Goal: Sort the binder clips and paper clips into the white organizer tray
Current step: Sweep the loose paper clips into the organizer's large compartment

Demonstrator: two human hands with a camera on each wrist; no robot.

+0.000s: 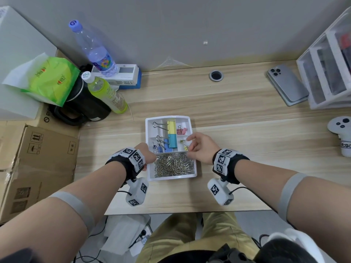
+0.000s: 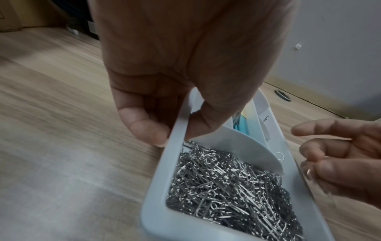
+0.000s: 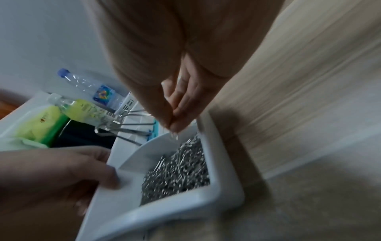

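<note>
Two hands at the white organizer tray [image 1: 150, 130], which sits mid-worktop [image 1: 228, 111], just in front of the person.

Left hand [image 1: 147, 152]: fingers curled over the tray's left rim, thumb inside against the divider, per left wrist view. Judged purpose: steadying the tray so it doesn't slide while the other hand works.

Right hand [image 1: 199, 147]: thumb and forefinger tips pinched together over the right end of the front compartment; other fingers loosely spread. Right wrist view shows a small glint of wire at the fingertips [image 3: 173, 125], prob. one paper clip, too blurred to confirm. Judged: dropping in or lifting out a stray clip at the divider line.

Condition of contents:
- Paper clips [image 1: 173, 166]: dense silver heap, fills the wide front compartment edge to edge, tangled, no order.
- Large binder clips [image 1: 171, 134]: yellow and teal, lying end to end in the centre slot.
- Blue binder clips [image 1: 163, 146]: small, left-mid section, wire handles up.
- Pink binder clips [image 1: 181, 130]: small, rear-right section.
- Yellow binder clip [image 1: 185, 147]: small, right-mid section, partly hidden by right hand.

No loose clips seen on worktop; sorting looks approx. complete.
</note>
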